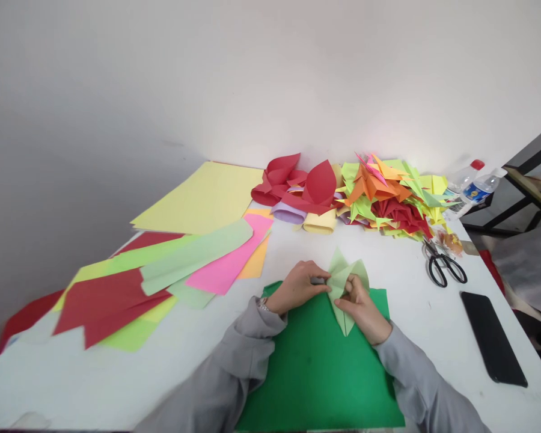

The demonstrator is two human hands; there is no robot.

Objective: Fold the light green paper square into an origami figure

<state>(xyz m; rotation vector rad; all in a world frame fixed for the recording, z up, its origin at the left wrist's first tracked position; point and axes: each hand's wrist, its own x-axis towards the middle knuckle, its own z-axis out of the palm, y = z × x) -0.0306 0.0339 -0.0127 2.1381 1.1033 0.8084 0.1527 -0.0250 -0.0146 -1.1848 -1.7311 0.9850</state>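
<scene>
While the left hand (301, 287) pinches one edge of the folded pale green paper (339, 279) and the right hand (363, 310) grips the other with curled fingers, presumably to keep its layers together, the piece sits between them, its long axis running away from the body, one tip toward the person, another toward the wall (270, 78). Beneath the hands lies a green sheet (320, 376), perhaps as padding; beyond them is a pile of folded shapes (379, 192), and to their right scissors (438, 255) and a black phone (493, 338), seemingly placed clear of the work.
</scene>
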